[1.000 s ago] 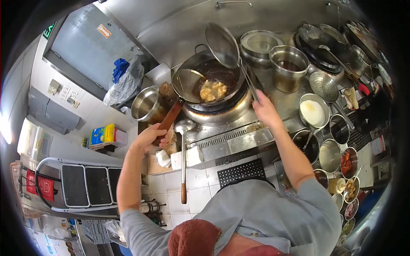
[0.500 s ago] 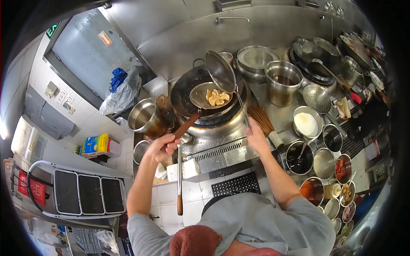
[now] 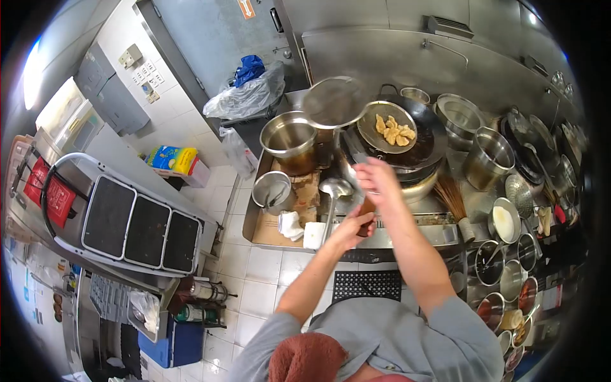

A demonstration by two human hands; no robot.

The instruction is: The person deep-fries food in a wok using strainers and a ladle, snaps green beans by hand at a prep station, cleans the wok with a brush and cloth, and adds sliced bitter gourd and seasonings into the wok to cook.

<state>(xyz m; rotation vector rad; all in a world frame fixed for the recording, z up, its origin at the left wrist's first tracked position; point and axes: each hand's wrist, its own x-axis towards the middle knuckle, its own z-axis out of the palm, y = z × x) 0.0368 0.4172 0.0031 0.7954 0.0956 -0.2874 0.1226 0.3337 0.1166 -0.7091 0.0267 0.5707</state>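
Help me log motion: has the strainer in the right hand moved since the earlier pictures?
Yes: against the tall steel pot left of the wok, the strainer in the right hand has moved left, toward that pot.

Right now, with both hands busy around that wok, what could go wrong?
The golden-brown food pieces could slide from the round wire-mesh strainer into the round black wok if the left hand tilts the brown wooden handle. The right hand, holding another round grey strainer, crosses that handle in this view and might knock it. The long-handled metal ladle lies near the left hand; a sideways swing could catch it.
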